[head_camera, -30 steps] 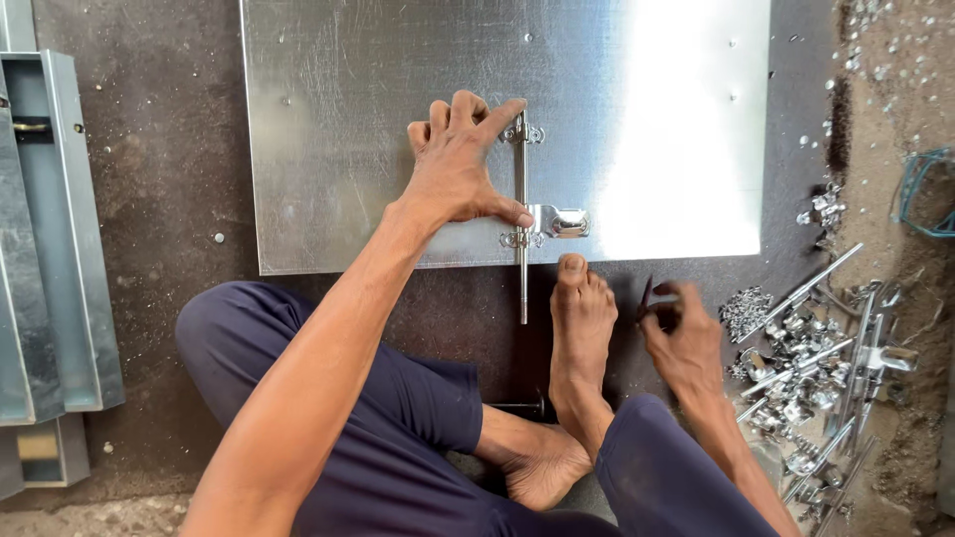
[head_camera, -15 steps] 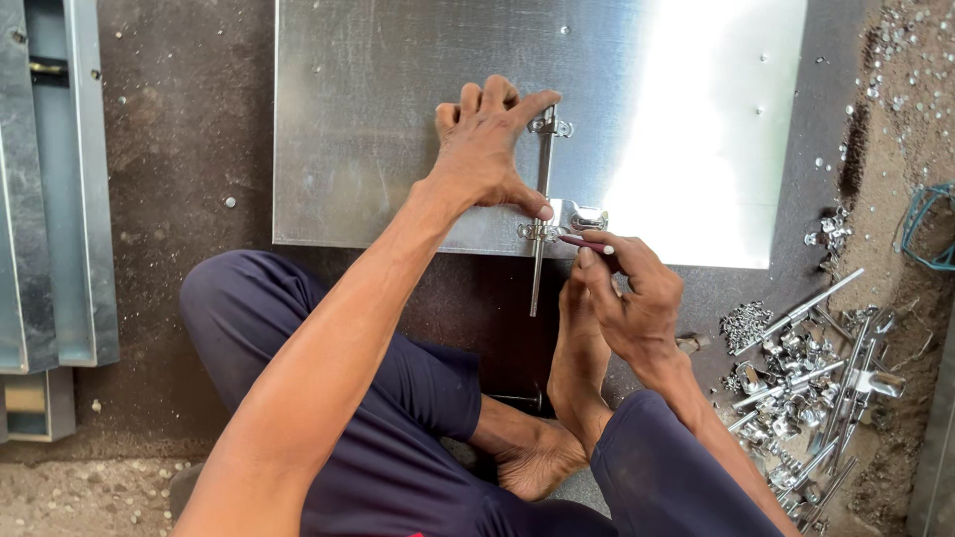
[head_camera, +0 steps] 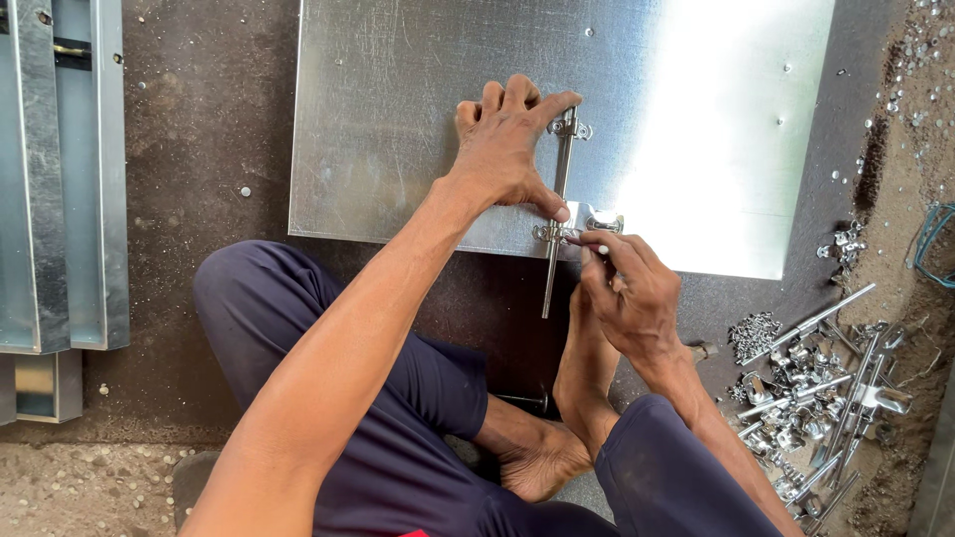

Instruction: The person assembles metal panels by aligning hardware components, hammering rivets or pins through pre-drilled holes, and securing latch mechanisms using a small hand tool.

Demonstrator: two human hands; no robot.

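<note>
Steel sheet, two hands, one bolt

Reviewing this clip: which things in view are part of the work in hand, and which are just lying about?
In hand:
- metal sheet
- sliding bolt latch, pinned to the sheet by the left hand
- small fastener at the latch bracket, too small to identify, pinched in the right hand

Lying about:
- pile of spare latches and fittings
- metal channels
- loose bits on the ground
</note>
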